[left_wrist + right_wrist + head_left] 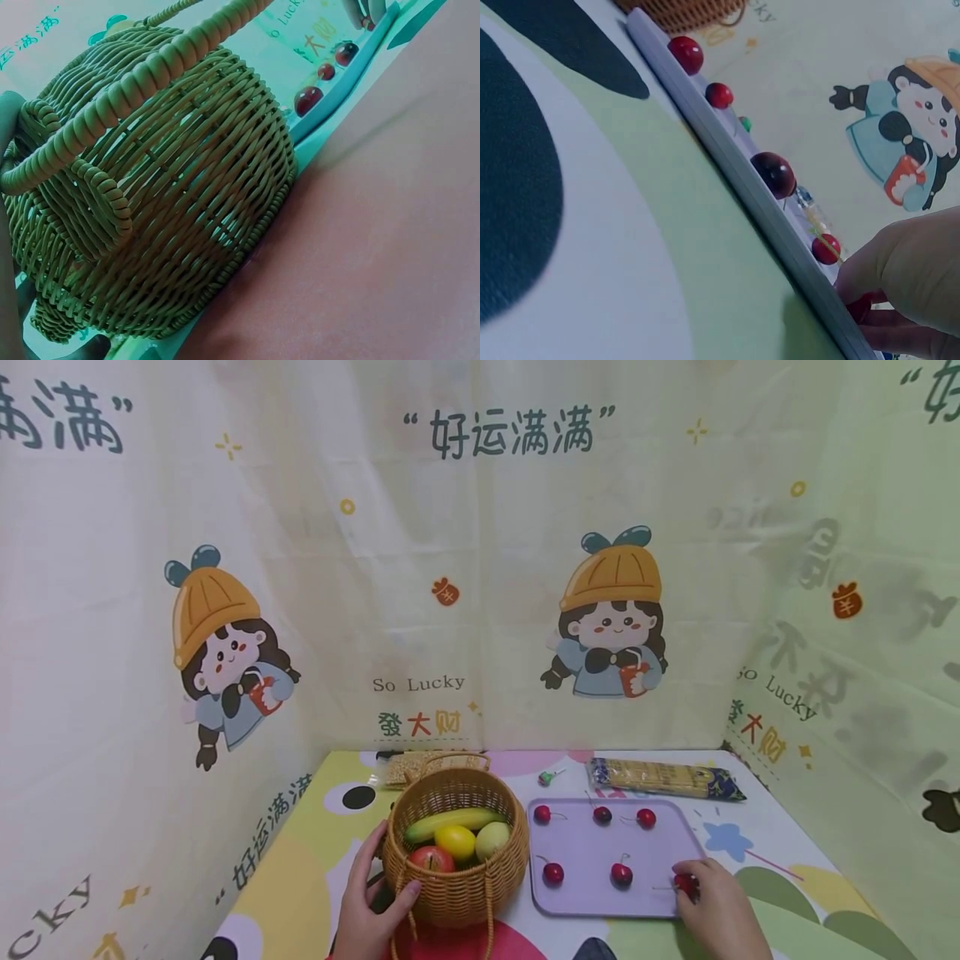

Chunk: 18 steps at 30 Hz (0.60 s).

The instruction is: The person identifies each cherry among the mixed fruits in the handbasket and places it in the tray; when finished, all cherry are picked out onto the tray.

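Observation:
A round wicker basket [472, 893] holds an apple [431, 860], a yellow lemon-like fruit [455, 842], a pale green round fruit [492, 841] and a long yellow-green fruit [457, 821]. My left hand [372, 893] grips the basket's left side, thumb at the front, fingers along the side. In the left wrist view the woven wall [202, 172] fills much of the picture. My right hand [716, 902] pinches a cherry [686, 884] at the near right corner of a purple tray [581, 897]. Several other cherries [621, 874] sit in two rows on this tray.
Behind the basket lies a clear bag of pale grains [397, 769]. A long packet of noodle-like sticks [667, 778] lies behind the tray, with a small green item [546, 778] to its left. Printed cloth [480, 610] hangs around the table.

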Available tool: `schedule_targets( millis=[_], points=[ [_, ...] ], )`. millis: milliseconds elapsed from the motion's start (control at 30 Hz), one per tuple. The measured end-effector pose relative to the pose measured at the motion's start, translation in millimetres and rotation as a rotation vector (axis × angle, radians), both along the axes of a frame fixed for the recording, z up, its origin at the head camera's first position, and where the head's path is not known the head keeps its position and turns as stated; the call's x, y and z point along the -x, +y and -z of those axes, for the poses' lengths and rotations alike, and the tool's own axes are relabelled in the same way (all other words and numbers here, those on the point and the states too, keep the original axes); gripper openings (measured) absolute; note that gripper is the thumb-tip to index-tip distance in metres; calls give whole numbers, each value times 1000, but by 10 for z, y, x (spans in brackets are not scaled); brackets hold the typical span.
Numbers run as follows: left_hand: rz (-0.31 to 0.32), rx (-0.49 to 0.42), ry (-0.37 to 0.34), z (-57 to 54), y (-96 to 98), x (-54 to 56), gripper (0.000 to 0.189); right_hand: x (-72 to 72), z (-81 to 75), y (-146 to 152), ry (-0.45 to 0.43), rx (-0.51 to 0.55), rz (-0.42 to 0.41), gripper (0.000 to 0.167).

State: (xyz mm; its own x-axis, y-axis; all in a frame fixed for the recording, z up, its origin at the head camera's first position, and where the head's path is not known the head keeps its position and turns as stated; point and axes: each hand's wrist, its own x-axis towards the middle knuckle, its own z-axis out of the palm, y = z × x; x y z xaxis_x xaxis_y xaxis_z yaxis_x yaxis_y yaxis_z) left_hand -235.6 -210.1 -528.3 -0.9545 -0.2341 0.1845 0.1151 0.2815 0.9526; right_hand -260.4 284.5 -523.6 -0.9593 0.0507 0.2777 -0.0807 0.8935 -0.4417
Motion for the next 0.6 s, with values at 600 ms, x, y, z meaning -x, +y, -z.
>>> schedule_targets(
  millis=[600],
  points=[
    [-17,77,5,-63,-49,32,88,-78,-273,-132,144,104,-3,29]
  ],
)
